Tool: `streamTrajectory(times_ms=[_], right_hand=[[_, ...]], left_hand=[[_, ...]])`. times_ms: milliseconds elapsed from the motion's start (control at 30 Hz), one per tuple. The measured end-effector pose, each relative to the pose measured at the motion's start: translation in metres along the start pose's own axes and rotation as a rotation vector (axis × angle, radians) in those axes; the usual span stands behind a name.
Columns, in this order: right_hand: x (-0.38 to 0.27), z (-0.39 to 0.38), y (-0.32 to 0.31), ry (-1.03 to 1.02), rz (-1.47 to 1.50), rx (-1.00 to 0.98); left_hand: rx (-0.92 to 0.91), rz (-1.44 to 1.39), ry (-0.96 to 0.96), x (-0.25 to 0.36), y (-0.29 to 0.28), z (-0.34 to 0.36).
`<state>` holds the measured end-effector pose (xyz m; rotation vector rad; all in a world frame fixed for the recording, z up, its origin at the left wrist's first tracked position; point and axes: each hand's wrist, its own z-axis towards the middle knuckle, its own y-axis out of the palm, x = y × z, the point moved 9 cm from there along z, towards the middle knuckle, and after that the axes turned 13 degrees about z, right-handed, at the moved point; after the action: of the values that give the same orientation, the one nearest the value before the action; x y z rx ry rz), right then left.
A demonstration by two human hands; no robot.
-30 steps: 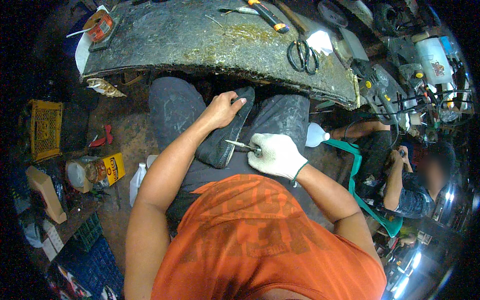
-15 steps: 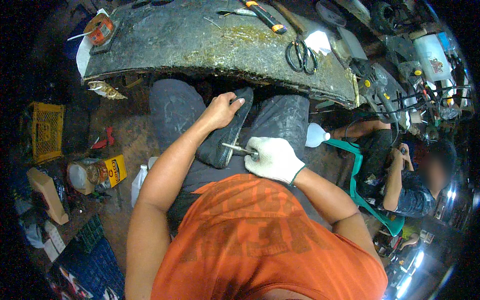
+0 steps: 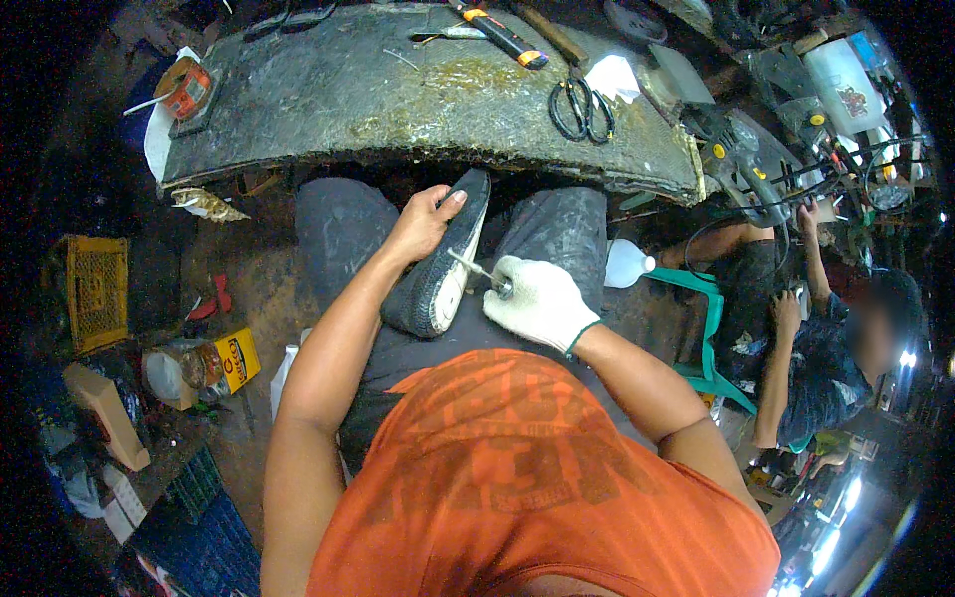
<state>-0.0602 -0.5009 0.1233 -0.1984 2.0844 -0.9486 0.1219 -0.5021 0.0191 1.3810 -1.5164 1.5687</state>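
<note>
Across my lap lies a dark shoe (image 3: 438,284) with a pale band along its sole edge, toe pointing toward the table. My bare left hand (image 3: 423,225) is closed around its far part, thumb on top. In a white knitted glove, my right hand (image 3: 537,301) grips an awl (image 3: 476,267), whose thin metal shaft points up and left. The shaft's tip is at the shoe's right-hand edge; whether it touches cannot be made out. The awl's handle is mostly hidden in the glove.
Ahead stands a worn table (image 3: 298,99) with scissors (image 3: 580,109), a utility knife (image 3: 502,40) and a tape roll (image 3: 186,90). A white jug (image 3: 627,264) stands right of my knee. A co-worker (image 3: 836,348) sits at right near a green stool (image 3: 711,328). A yellow crate (image 3: 96,294) is at left.
The shoe has tilted so more of its pale sole edge shows. The awl's shaft has swung to point more upward. The co-worker's arm has reached up toward the tools.
</note>
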Motion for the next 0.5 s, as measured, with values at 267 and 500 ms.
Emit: streamTrajectory(times_ms=[267, 500], right_hand=[[0.004, 0.001, -0.006, 0.052, 0.016, 0.036], [-0.005, -0.003, -0.001, 0.011, -0.02, 0.025]], left_hand=[[-0.019, 0.013, -0.075, -0.002, -0.001, 0.0], [0.013, 0.057, -0.048, 0.003, -0.007, -0.001]])
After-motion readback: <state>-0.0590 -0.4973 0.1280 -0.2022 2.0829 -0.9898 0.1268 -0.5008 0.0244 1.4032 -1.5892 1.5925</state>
